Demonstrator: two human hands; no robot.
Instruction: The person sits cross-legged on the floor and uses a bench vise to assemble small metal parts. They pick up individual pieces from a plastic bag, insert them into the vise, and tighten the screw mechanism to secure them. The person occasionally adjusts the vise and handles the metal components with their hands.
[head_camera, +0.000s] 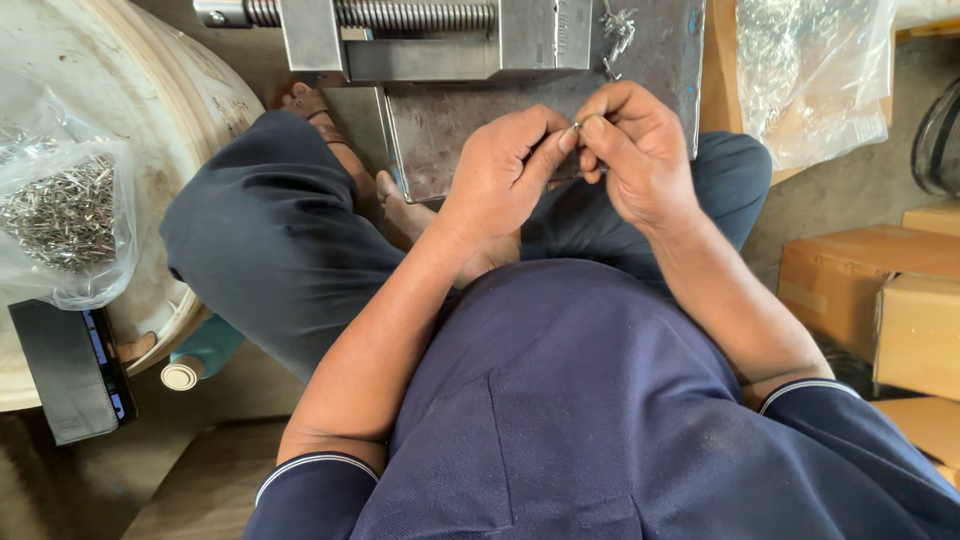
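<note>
- While the person sits cross-legged on the floor, both hands meet over the near edge of a grey metal plate (440, 130).
- The left hand (500, 175) is curled nearly closed, its thumb and forefinger pinched on a small metal piece (577, 126).
- The right hand (640, 150) is likewise closed down, its fingertips pinching the same piece from the right side; the two hands touch at the fingertips.
- The piece is tiny and mostly hidden by the fingers, so its shape cannot be told.
- At the far end of the plate stands a steel vise (420, 35) with a threaded screw running left to right.
- A few small metal parts (617, 30) lie on the plate just right of the vise.
- On the left, a clear plastic bag of small metal pins (65, 215) rests on a pale round drum (170, 120).
- A dark phone case (70, 370) lies near the drum's near edge.
- On the far right, another clear bag of metal parts (810, 70) sits, and cardboard boxes (880, 300) are stacked nearer.
</note>
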